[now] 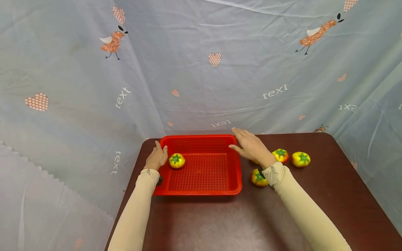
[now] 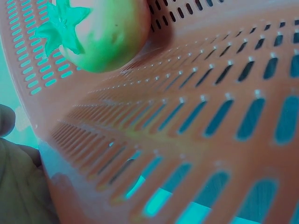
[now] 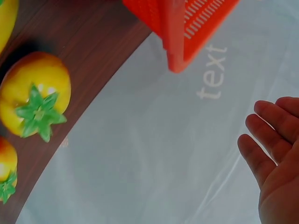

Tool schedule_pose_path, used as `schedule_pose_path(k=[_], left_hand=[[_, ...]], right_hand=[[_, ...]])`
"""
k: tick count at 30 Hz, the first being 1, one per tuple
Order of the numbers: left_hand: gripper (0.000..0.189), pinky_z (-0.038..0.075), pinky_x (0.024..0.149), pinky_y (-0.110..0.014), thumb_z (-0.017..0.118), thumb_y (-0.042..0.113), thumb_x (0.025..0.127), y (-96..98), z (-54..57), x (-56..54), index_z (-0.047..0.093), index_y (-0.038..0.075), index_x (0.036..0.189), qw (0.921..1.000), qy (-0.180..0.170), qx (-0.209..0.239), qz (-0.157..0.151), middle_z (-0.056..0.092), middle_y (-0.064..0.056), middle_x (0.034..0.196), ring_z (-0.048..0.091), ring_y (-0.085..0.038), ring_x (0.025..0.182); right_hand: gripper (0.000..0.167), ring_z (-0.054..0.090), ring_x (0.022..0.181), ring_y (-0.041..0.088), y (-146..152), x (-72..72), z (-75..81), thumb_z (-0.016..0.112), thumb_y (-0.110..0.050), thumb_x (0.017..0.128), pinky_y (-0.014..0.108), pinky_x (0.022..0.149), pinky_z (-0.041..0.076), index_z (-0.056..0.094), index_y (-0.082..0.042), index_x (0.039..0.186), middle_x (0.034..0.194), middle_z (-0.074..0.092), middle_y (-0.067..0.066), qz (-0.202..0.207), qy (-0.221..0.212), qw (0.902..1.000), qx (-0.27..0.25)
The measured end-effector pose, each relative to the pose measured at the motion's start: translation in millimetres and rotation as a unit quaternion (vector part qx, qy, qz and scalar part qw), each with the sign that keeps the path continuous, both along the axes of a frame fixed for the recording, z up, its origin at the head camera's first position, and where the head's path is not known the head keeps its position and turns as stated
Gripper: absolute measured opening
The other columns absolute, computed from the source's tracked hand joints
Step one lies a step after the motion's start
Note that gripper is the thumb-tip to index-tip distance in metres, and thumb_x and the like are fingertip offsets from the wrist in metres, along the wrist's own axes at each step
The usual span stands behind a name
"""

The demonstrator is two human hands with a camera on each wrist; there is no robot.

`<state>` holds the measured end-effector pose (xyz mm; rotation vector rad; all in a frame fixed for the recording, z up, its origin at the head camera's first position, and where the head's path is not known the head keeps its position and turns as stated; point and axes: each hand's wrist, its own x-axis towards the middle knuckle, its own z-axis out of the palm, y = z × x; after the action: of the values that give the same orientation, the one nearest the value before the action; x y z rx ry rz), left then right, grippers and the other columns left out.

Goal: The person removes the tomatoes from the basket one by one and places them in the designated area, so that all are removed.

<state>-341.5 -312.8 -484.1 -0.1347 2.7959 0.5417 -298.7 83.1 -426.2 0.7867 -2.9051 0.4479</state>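
Note:
A red plastic basket (image 1: 198, 192) with perforated walls sits on the table. One yellow-red, tomato-like fruit (image 1: 177, 160) with a green star-shaped calyx lies inside, towards its left. My left hand (image 1: 156, 157) is at the basket's left rim, fingers extended; in the left wrist view only part of the hand (image 2: 18, 182) shows, beside the basket wall (image 2: 140, 121). By the basket's right back corner, my right hand (image 1: 251, 146) is raised with fingers straight and thumb spread, holding nothing. Its fingers (image 3: 275, 135) also appear apart from the basket in the right wrist view.
Right of the basket lie more such fruits: one near the right wrist (image 1: 258, 178), one behind the forearm (image 1: 280, 155), another farther right (image 1: 300, 159). A further one is mostly hidden under the right hand. A grey printed curtain (image 1: 194, 76) hangs behind the dark table (image 1: 201, 223).

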Motion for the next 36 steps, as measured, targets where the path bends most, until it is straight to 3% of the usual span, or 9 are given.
schedule_pose_path(k=[22,29,36], left_hand=[[0.071,0.026,0.115,-0.058,0.016,0.039,0.106,0.9,2.4,1.3,-0.012,-0.008,0.152,1.0000,0.001,0.007,0.000,0.017,-0.037,0.155,0.029,-0.050,0.140],[0.072,0.026,0.116,-0.058,0.015,0.040,0.106,-0.8,1.2,-0.2,-0.013,-0.007,0.152,1.0000,0.003,0.008,-0.001,0.018,-0.036,0.155,0.029,-0.050,0.140],[0.071,0.027,0.115,-0.058,0.016,0.040,0.106,-0.7,1.5,1.4,-0.011,-0.008,0.152,0.9999,0.000,0.011,0.004,0.018,-0.036,0.155,0.030,-0.050,0.140]], right_hand=[[0.072,0.039,0.141,0.036,-47.7,-13.3,-2.2,0.052,-0.047,0.099,0.050,0.115,0.032,0.032,-0.001,0.152,0.154,0.040,0.017,0.020,-0.042,0.9983,0.035],[0.071,0.042,0.139,0.035,-70.2,-18.9,-6.0,0.052,-0.045,0.100,0.049,0.114,0.035,0.033,0.000,0.151,0.151,0.043,0.018,0.047,-0.032,0.9976,0.040],[0.072,0.039,0.142,0.032,-100.7,-24.4,-17.1,0.051,-0.047,0.100,0.046,0.117,0.032,0.032,-0.003,0.152,0.153,0.041,0.017,0.069,-0.057,0.9939,0.063]])
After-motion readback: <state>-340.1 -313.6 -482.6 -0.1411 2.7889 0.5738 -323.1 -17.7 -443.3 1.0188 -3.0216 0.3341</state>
